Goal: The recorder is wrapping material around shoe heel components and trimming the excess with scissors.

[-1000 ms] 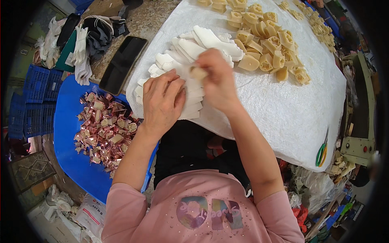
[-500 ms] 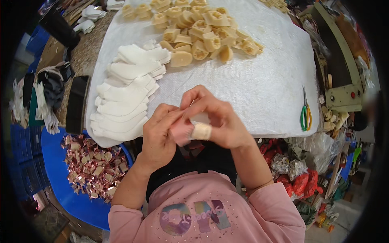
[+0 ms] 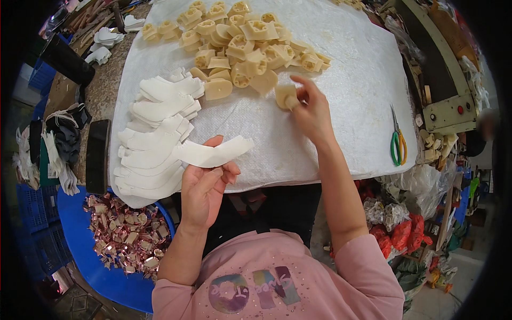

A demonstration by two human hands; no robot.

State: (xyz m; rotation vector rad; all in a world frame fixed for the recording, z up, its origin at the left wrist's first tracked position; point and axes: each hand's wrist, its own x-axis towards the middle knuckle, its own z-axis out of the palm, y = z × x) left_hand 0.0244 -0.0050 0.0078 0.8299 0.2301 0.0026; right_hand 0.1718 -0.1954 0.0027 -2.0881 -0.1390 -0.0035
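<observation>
My left hand (image 3: pixel 205 194) pinches a white curved cut-out (image 3: pixel 216 154) of thin sheet, with fingers under it and thumb on its lower edge. A stack of the same cut-outs (image 3: pixel 152 144) fans out just to the left. Farther out, my right hand (image 3: pixel 313 114) grips a beige plastic shoe heel (image 3: pixel 286 98) between thumb and fingers, over the white sheet. At the far side lies a heap of similar beige heels (image 3: pixel 248 48), some showing hollow ribbed ends.
A white woven sheet (image 3: pixel 362 101) covers the table. Green-and-orange scissors (image 3: pixel 397 144) lie near its right edge. At lower left, a blue tub (image 3: pixel 80 250) holds many pink metallic covered pieces (image 3: pixel 130 229). A phone (image 3: pixel 98 154) rests at left. A green machine frame (image 3: pixel 450 114) stands at right.
The pink-covered piece between my hands is gone from them. My left hand now has a white cut-out, and my right hand has moved out to the heap and taken a beige heel.
</observation>
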